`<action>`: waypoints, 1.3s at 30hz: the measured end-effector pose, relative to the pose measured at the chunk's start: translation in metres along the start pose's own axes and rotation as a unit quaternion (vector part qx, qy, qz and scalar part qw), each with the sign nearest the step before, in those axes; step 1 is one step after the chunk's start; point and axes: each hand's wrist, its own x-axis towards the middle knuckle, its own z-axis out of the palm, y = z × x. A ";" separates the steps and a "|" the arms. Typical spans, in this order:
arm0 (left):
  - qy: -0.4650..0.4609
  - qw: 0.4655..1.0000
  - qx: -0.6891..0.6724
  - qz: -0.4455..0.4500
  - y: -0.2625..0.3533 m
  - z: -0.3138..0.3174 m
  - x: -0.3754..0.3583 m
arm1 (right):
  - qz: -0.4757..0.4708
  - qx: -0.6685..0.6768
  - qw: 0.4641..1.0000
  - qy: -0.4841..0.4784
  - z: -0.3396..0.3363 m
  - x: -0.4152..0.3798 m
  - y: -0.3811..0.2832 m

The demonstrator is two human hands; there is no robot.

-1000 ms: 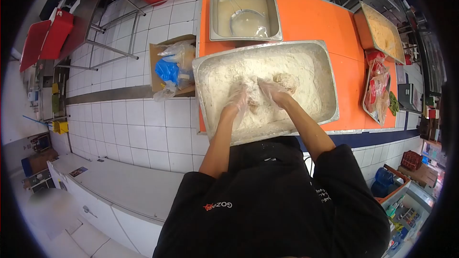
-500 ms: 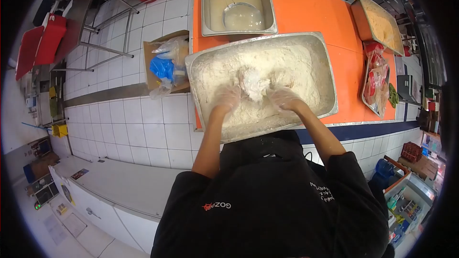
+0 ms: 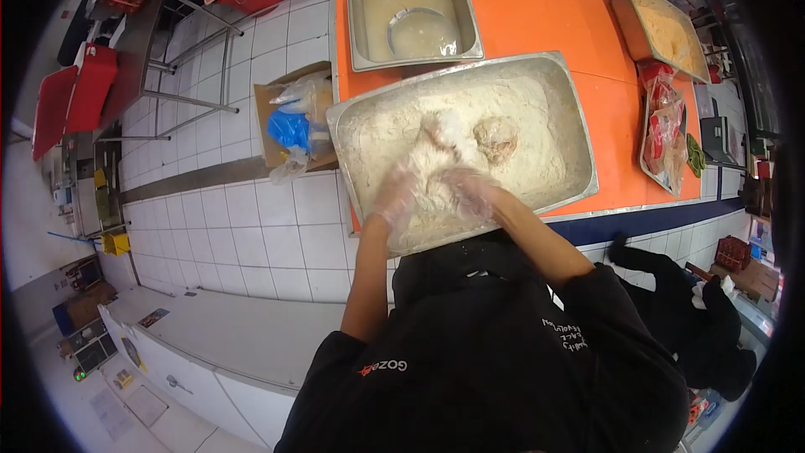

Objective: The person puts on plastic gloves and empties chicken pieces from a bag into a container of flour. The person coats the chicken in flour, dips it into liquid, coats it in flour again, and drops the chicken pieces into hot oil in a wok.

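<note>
A deep metal tray [image 3: 579, 138] of white flour [image 3: 537, 109] sits before me. My left hand [image 3: 397, 193] and my right hand [image 3: 470, 193], both in clear plastic gloves, are low in the flour, close together on the near side. Motion and loose flour blur their fingers, so I cannot make out any grip. Just beyond them a flour-coated lump [image 3: 442, 128], possibly food, lies partly covered. To its right rests a second coated lump [image 3: 496, 137], browner in patches, apart from both hands.
Behind the tray stands a metal pan [image 3: 358, 25] of cloudy liquid with a round strainer [image 3: 422, 31] in it. On the orange tabletop's [image 3: 545, 17] right are a pan of orange-yellow crumbs [image 3: 667, 29] and a tray of plastic bags [image 3: 665, 138]. Another person [image 3: 688, 310] is at lower right.
My hands have drawn nearer each other and closer to my body. The right hand has left the browner lump, now uncovered. A person in black has appeared at lower right.
</note>
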 end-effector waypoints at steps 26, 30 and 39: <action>0.050 0.882 0.460 0.087 0.019 0.026 0.048 | -0.220 -0.473 0.846 0.110 -0.053 0.053 -0.073; 0.142 0.917 0.316 0.199 -0.010 0.020 0.072 | -0.199 -0.485 0.846 0.097 -0.043 0.037 -0.065; 0.016 0.903 0.405 0.143 0.017 0.012 0.024 | -0.233 -0.354 0.903 0.065 -0.032 -0.014 -0.055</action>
